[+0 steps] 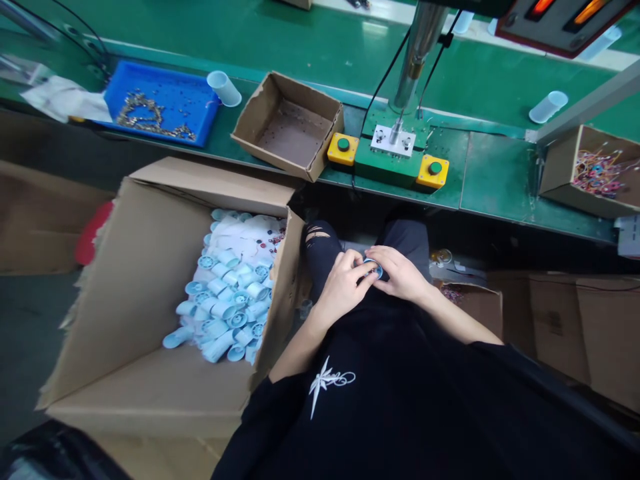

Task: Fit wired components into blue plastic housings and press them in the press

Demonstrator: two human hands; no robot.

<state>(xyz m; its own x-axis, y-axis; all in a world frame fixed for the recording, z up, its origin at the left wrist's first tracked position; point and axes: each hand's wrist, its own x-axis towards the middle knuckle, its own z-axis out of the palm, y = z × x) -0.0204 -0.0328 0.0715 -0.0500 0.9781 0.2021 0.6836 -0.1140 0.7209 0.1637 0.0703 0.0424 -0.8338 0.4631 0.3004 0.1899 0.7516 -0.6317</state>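
Observation:
Over my lap, my left hand [345,283] and my right hand [400,273] meet around a small light-blue plastic cup [379,271]. The fingers of my left hand reach to its opening, and those of my right hand wrap its far and right sides. Small parts inside the cup are too small to tell. To the left stands a large open cardboard box [100,300] holding many light-blue cups [220,307], with a white sheet and small dark red pieces toward its back.
On the green bench [495,180] are a blue tray [165,90] of metal parts, a shallow carton [300,127], a press [393,143] between two yellow button boxes, loose cups, and a carton [565,173] of coloured wires. Another carton [483,307] sits below the bench, right.

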